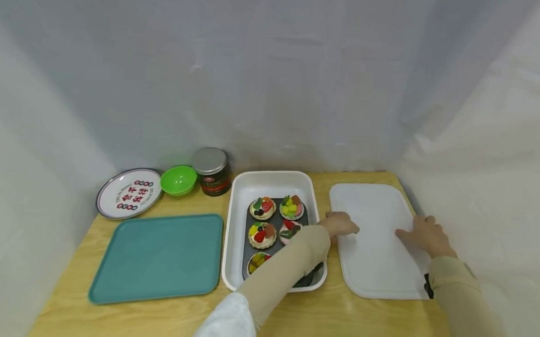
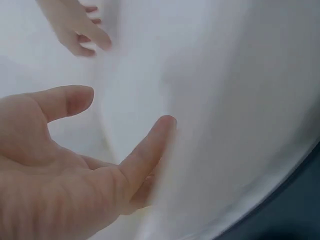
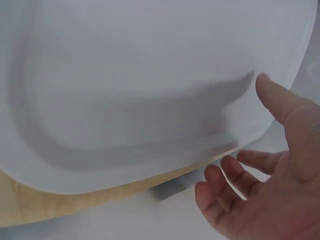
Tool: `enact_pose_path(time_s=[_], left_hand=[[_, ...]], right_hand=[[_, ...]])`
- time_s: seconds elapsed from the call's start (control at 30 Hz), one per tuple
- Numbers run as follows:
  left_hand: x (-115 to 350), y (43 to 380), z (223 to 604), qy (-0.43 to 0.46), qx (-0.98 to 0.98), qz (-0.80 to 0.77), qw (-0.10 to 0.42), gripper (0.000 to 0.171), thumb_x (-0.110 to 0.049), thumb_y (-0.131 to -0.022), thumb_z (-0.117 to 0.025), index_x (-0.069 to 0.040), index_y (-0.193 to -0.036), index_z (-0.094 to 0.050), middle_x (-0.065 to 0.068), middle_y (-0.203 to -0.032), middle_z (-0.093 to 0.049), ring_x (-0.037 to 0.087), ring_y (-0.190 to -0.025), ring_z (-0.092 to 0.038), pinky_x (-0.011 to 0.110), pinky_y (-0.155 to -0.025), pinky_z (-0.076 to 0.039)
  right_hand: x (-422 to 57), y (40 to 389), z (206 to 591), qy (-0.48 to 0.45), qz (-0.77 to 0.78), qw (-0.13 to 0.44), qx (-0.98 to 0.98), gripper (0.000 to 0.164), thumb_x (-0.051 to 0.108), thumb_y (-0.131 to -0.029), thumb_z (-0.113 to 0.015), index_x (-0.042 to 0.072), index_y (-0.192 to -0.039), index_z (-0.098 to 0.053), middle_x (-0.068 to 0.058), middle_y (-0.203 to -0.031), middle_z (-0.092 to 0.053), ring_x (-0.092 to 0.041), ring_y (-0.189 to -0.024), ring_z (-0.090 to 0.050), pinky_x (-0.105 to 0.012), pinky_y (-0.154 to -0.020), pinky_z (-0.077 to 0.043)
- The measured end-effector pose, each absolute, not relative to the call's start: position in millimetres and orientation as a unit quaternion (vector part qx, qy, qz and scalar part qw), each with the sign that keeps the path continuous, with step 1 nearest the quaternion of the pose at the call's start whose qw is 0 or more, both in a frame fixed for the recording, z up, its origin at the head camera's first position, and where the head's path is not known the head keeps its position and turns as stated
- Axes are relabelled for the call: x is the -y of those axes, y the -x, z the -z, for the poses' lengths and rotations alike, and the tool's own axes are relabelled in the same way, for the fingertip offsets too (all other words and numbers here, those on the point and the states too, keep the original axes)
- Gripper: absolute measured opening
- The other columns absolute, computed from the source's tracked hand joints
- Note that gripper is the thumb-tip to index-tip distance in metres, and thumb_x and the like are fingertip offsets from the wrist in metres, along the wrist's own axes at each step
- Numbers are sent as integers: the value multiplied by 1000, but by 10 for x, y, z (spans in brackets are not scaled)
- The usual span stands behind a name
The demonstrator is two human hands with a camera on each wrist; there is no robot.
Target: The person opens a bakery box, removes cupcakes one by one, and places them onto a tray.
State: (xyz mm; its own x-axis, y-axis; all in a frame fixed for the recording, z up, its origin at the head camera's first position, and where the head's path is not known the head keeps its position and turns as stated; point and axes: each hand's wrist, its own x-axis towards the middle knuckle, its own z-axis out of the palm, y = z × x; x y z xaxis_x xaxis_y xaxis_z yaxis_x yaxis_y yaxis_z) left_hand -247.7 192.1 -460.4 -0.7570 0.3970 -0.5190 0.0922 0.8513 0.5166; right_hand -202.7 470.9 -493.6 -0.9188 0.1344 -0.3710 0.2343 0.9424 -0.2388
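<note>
Sleeve of the left arm nearest, beige, white toward the elbow, crossing above a white container. Left hand at the near-side long edge of a white panel, which lies flat on the bench between both hands. Left thumb and index finger well apart, grip vacant. Right hand at the panel's opposite edge: thumb over the surface, other fingers loosely bent outside the rim, thumb and fingers apart. Contact with the panel: cannot tell for either hand.

Just left of the left hand, under its forearm: the container, holding a dark pan with fruit-topped tarts, some hidden by the arm. Farther left of that hand: teal tray. Beyond the tray, leftward and away: lidded can, green bowl, printed plate. Pale sheeting right of the right hand.
</note>
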Motion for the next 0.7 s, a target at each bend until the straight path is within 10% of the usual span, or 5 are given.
enact_pose_path(time_s=[0.27, 0.7], left_hand=[[-1212, 2439, 3957, -228, -883, -308, 270, 66, -36, -108, -52, -4, -163, -36, 15, -169, -39, 28, -158, -37, 38, -127, -36], [387, 2690, 4169, -164, -910, -340, 173, 69, -25, -104, -66, -3, -162, -36, 26, -156, -47, 39, -143, -50, 51, -117, -46]], right_hand=[[-4039, 2309, 4687, -57, 163, 86, -981, 87, 44, -105, -56, -16, -157, -22, -51, -150, -29, -70, -129, -40, -76, -99, -44], [-2953, 2407, 4544, 16, 265, 112, -958, 80, 45, -109, -52, -11, -160, -25, -37, -144, -53, -52, -127, -58, -62, -99, -51]])
